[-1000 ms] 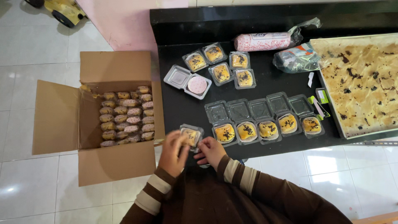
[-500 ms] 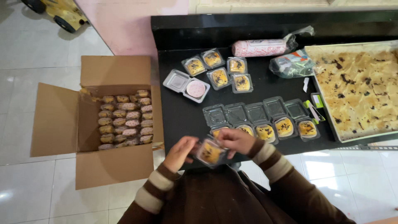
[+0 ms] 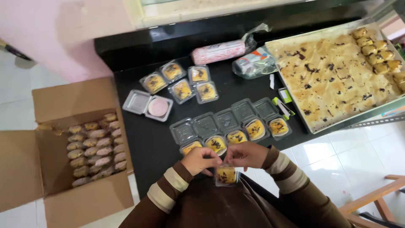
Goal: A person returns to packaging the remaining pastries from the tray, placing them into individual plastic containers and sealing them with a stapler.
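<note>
At near table edge, close to body: small clear pastry box [image 3: 226,175] pinched between left hand [image 3: 201,160] and right hand [image 3: 247,154], fingers clamped on its top corners. Compared with half second earlier, box is drawn nearer chest and lower. Row of open filled boxes [image 3: 236,131] lies just beyond hands; closed boxes [image 3: 181,82] farther back; baking tray [image 3: 337,76] at right; cardboard carton [image 3: 80,147] at left on floor.

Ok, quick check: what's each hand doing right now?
Left hand: closed on the clear pastry container, at its left edge.
Right hand: closed on the same container, at its top right.
</note>
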